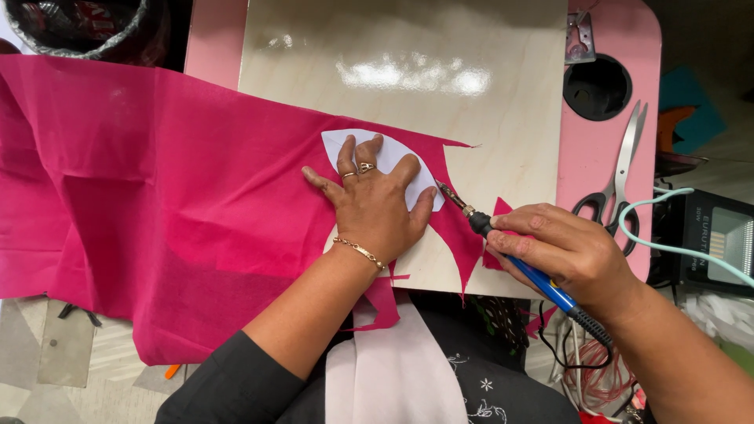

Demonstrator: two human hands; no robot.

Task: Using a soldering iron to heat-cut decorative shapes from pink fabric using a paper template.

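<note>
While left hand flattens template, right hand grips heated cutter.

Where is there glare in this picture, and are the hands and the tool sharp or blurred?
In the head view, bright glare sits on the upper part of the pale wooden board; the left hand on the white paper template and the right hand holding the blue-handled hot tool look sharp; the pink fabric is evenly lit, with soft fold shadows.
</note>
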